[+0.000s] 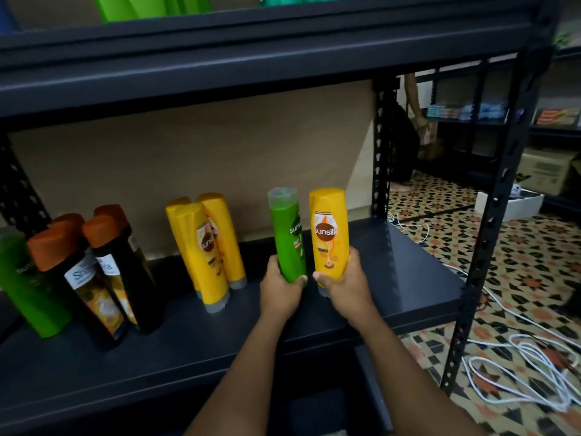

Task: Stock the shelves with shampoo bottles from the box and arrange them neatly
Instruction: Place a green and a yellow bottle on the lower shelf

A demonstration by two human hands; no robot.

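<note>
The left hand (280, 286) is wrapped around the lower part of a green Sunsilk bottle (287, 234), with the thumb laid across the front near the bottle's base and the remaining fingers curled behind it. The right hand (341, 283) is closed in the same manner around the lower part of a yellow Sunsilk bottle (330, 229), the thumb pressed across the front below the label. Both bottles are held upright and just beside each other above the dark metal shelf (408, 278), the green one to the left of the yellow one; whether their bases are resting on the shelf cannot be told, since the hands cover them. Further left on the same shelf, a cluster of yellow bottles (204, 247) is seen standing on grey caps, well apart from the held pair. Beyond these, a group of dark bottles with orange caps (94, 265) is placed, and a green bottle (28, 287) is found at the far left edge. Green containers (151, 6) are partly visible on the upper shelf. To the right of the rack, white cables (518, 372) are strewn over a patterned tile floor (518, 262), and a cardboard box (545, 169) is seen in the background.
</note>
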